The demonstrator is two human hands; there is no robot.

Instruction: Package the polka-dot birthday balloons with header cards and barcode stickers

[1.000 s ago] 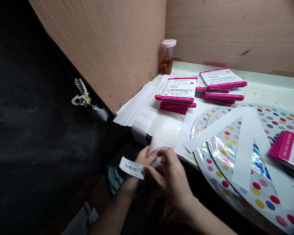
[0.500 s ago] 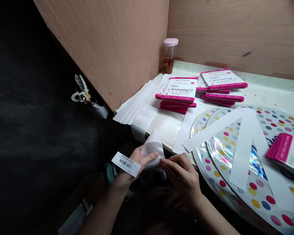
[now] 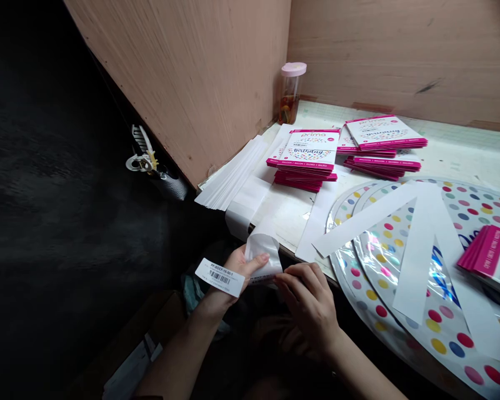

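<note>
My left hand (image 3: 233,272) is closed on a curled strip of white label backing (image 3: 263,250), thumb on top. A white barcode label (image 3: 220,277) lies across the back of that hand near the wrist. Printed text shows at the strip's lower edge. There the fingertips of my right hand (image 3: 312,300) pinch the edge of the strip. Both hands are just in front of the table edge. Beyond them, a stack of pink and white birthday balloon packets (image 3: 306,153) stands on the table.
More packet stacks (image 3: 383,133) stand behind, with others (image 3: 487,250) at right. Round dotted foil balloons (image 3: 370,300) lie under white paper strips (image 3: 414,255). White paper sheets (image 3: 233,172) line the left wooden panel (image 3: 183,72). A pink-lidded bottle (image 3: 290,94) stands in the corner.
The strip in my left hand is turned a little, so more of its printed edge shows. My right fingertips stay at its edge. The whole view has shifted slightly.
</note>
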